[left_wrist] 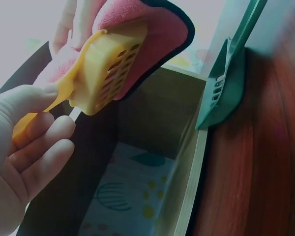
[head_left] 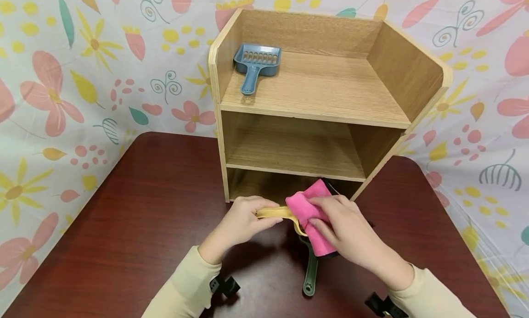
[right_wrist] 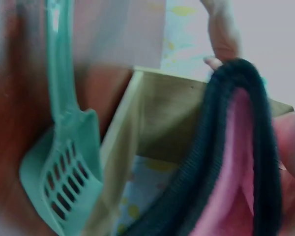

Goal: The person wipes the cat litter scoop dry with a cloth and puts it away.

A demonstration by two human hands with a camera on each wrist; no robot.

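Note:
My left hand [head_left: 248,219] pinches the handle of a yellow litter scoop [head_left: 274,212], thumb on one side and fingers on the other. The scoop's slotted basket [left_wrist: 115,69] shows in the left wrist view, with a pink cloth [left_wrist: 162,34] against it. In my right hand [head_left: 345,226] the same dark-edged pink cloth [head_left: 316,217] is gripped, folded over the scoop's head. Below both hands a green litter scoop [head_left: 311,272] lies on the table, its head partly hidden by the cloth in the head view; its slots [right_wrist: 66,182] show in the right wrist view.
A wooden shelf unit [head_left: 295,171] stands at the back of the dark red table [head_left: 124,226]. On its top level, at the left, sits a blue litter scoop [head_left: 256,65]. Patterned fabric [head_left: 82,79] hangs behind and along the sides.

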